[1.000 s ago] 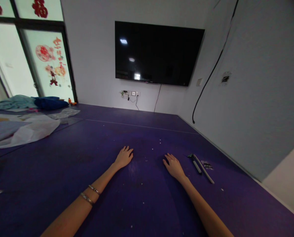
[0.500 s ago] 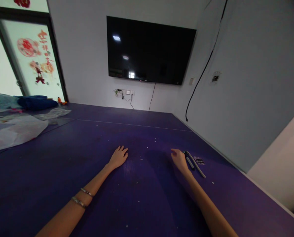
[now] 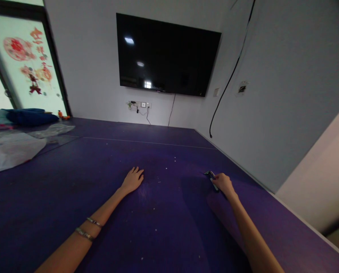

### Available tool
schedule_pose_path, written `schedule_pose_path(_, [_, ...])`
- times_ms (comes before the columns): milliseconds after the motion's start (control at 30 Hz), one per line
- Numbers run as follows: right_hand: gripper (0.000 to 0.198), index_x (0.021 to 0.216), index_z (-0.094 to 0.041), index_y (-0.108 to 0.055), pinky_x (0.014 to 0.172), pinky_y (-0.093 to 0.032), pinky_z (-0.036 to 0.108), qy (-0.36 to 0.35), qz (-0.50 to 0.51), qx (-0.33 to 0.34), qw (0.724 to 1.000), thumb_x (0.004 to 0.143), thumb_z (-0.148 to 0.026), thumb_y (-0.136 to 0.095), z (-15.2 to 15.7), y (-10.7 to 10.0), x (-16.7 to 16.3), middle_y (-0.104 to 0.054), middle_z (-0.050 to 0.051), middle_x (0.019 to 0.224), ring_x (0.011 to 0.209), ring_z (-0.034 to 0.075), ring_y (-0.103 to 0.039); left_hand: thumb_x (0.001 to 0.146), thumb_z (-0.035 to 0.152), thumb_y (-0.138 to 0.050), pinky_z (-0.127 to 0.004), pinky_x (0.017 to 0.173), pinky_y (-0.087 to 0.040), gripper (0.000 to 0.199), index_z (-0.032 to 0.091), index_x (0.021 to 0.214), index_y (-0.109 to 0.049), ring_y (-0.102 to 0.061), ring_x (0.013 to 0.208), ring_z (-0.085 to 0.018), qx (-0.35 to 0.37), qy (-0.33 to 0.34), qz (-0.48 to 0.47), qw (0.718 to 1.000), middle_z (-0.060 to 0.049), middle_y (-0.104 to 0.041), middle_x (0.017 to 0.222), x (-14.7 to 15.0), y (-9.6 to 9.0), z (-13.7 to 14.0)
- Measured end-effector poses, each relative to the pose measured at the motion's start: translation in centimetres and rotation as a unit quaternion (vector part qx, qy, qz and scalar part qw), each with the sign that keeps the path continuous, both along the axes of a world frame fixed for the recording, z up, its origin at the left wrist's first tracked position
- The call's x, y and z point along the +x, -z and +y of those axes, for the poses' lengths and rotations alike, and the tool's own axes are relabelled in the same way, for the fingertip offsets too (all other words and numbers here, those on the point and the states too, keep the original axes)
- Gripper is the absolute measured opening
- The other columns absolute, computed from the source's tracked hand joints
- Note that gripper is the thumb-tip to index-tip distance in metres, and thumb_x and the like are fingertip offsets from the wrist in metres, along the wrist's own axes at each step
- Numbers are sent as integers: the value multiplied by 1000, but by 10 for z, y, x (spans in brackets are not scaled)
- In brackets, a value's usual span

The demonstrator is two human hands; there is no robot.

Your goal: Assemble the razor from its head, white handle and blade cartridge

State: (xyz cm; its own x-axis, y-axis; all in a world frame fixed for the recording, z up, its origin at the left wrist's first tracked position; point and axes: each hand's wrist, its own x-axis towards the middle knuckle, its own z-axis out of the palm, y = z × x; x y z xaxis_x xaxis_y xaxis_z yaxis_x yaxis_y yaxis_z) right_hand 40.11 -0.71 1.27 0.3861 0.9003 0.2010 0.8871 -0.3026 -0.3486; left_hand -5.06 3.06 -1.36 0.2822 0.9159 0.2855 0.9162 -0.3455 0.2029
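Note:
On the purple surface (image 3: 107, 193), my left hand (image 3: 132, 179) rests palm down with its fingers spread and nothing in it. Two bracelets (image 3: 85, 234) circle that forearm. My right hand (image 3: 224, 183) is closed at the right, its fingertips pinched on a slim dark tool (image 3: 214, 183). The tool has a pale strip along its handle and a small metallic end pointing away to the left. Its exact kind is unclear, and my right hand hides part of it.
Small white specks (image 3: 156, 229) dot the purple surface. Translucent plastic sheeting (image 3: 14, 151) and a blue cloth (image 3: 30, 116) lie at the left. A television (image 3: 169, 57) hangs on the far wall; a black cable (image 3: 226, 87) dangles at the right corner.
My right hand has moved right and closed on the tool, covering the long grey piece and dark patterned patch seen before. My left hand stays flat. The view has shifted slightly right.

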Motion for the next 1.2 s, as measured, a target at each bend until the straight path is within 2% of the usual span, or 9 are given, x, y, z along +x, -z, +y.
schedule_pose_path(267, [16, 75, -16, -69, 54, -43, 24, 23, 3, -33, 999, 61, -16, -60, -1, -2, -6, -69, 13, 76, 68, 23, -66, 86, 36, -28, -41, 106, -20, 47, 17, 122, -50, -31, 129, -23, 1, 6, -8, 1000, -9, -48, 131, 1, -3, -3])
schedule_pose_path(467, [20, 79, -14, -69, 54, -43, 24, 26, 12, -28, 999, 61, -15, -61, -1, -2, -8, -69, 15, 79, 69, 24, -66, 86, 36, -28, -42, 106, -21, 47, 17, 123, -49, -30, 130, -24, -1, 1, -4, 1000, -9, -47, 132, 0, -1, -2])
schedule_pose_path(600, [16, 75, -16, -70, 51, -41, 20, 4, 36, -15, 999, 62, -17, -61, -2, -1, -7, -70, 9, 71, 65, 20, -66, 85, 35, -30, -42, 105, -22, 46, 16, 122, -51, -31, 129, -24, 4, -6, -8, 1000, -10, -47, 132, -1, 0, -2])
schedule_pose_path(800, [20, 79, -15, -72, 54, -40, 20, -35, 58, 34, 997, 68, -22, -57, -2, -10, -22, -71, 8, 73, 72, 19, -66, 80, 28, -40, -37, 102, -30, 33, 17, 100, -64, -46, 118, -21, 61, -19, -94, 993, -8, -60, 116, 8, -18, -9])
schedule_pose_path(867, [21, 80, -15, -73, 57, -41, 20, -49, 63, 53, 995, 68, -22, -58, 0, -17, -32, -71, 9, 76, 75, 20, -66, 78, 27, -43, -33, 96, -37, 28, 18, 91, -66, -54, 105, -19, 84, -8, -176, 981, -6, -66, 103, 18, -28, -13])
schedule_pose_path(933, [22, 81, -14, -73, 58, -42, 20, -65, 77, 77, 992, 68, -22, -58, 1, -26, -47, -71, 9, 76, 75, 20, -65, 77, 27, -46, -32, 88, -43, 24, 19, 84, -67, -60, 92, -18, 57, 10, -249, 967, -4, -68, 92, 33, -38, -16])
schedule_pose_path(1033, [26, 86, -12, -72, 59, -42, 20, -89, 105, 123, 983, 66, -20, -58, -1, -41, -77, -71, 10, 79, 75, 20, -65, 76, 28, -49, -30, 75, -48, 21, 17, 80, -67, -62, 81, -18, -51, 31, -362, 930, -5, -69, 84, 62, -49, -17])
schedule_pose_path(1133, [25, 84, -11, -72, 58, -41, 20, -125, 126, 141, 974, 65, -19, -56, -7, -53, -112, -71, 8, 76, 70, 18, -64, 77, 31, -50, -25, 56, -48, 26, 12, 86, -65, -63, 71, -16, -185, 41, -462, 866, -10, -69, 82, 93, -56, -19])
schedule_pose_path(1200, [24, 82, -12, -72, 58, -41, 20, -152, 137, 144, 968, 65, -18, -56, -11, -58, -132, -71, 7, 74, 68, 18, -64, 77, 35, -54, -22, 51, -46, 28, 10, 83, -65, -61, 65, -14, -226, 49, -491, 840, -11, -68, 81, 112, -59, -20])
